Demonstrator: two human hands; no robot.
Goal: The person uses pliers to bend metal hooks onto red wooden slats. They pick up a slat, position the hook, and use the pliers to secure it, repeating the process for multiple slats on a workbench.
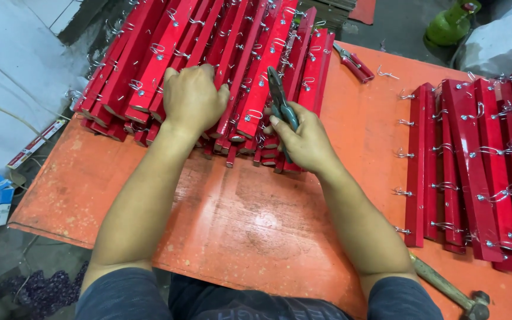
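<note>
Left hand (194, 98) lies palm down, fingers curled over the pile of red wooden slats (208, 65) at the far side of the orange table (256, 219), pressing it in place. Right hand (306, 142) is closed around the handles of grey pliers (280, 98), nose pointing away toward a wire hook (255, 114) on a slat. Judgement: keep the left hand's weight on the pile so the slats cannot slide, bite the wire close to the wood, and twist with the wrist. Second slat pile (475, 166) lies well apart at right; hammer (451, 290) and red-handled pliers (354, 62) lie unused.
</note>
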